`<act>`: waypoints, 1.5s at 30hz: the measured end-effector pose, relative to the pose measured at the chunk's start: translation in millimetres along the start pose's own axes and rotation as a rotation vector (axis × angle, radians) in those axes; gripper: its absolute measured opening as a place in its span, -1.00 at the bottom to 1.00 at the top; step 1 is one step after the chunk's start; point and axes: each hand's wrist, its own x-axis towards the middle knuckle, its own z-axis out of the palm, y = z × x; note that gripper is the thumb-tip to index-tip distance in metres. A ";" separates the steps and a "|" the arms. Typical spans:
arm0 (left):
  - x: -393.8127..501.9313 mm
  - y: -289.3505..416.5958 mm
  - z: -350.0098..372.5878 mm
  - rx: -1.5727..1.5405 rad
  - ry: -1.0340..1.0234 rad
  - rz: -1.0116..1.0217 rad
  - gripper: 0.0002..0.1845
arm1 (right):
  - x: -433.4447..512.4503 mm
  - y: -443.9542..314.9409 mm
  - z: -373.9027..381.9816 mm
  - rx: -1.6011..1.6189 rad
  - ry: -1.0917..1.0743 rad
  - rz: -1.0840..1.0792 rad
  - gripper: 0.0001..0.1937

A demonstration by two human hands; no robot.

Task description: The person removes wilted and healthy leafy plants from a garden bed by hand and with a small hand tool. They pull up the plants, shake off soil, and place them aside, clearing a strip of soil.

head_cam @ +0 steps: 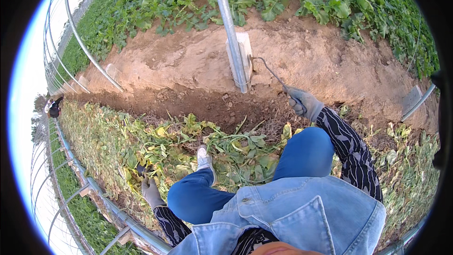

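Note:
My right hand, in a grey work glove, grips a thin metal hand tool with a bent neck. The tool's far end lies in front of or against a pale concrete block beside a galvanized steel pipe; whether they touch I cannot tell. Low on the left, my left hand, also gloved, reaches into yellowing leaves. Just beyond its fingers is a small dark object, partly covered by foliage. Whether the fingers hold anything is unclear.
Wilted leafy plants lie around my shoe. A bare soil furrow runs along an earth bank, with green crops above. Curved metal hoops and a long pipe rail flank the left. A person is far off.

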 end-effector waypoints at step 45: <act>-105.5 225.1 33.1 0.342 -0.178 0.898 -0.55 | 1.6 31.6 9.3 0.332 -0.216 -0.187 -0.58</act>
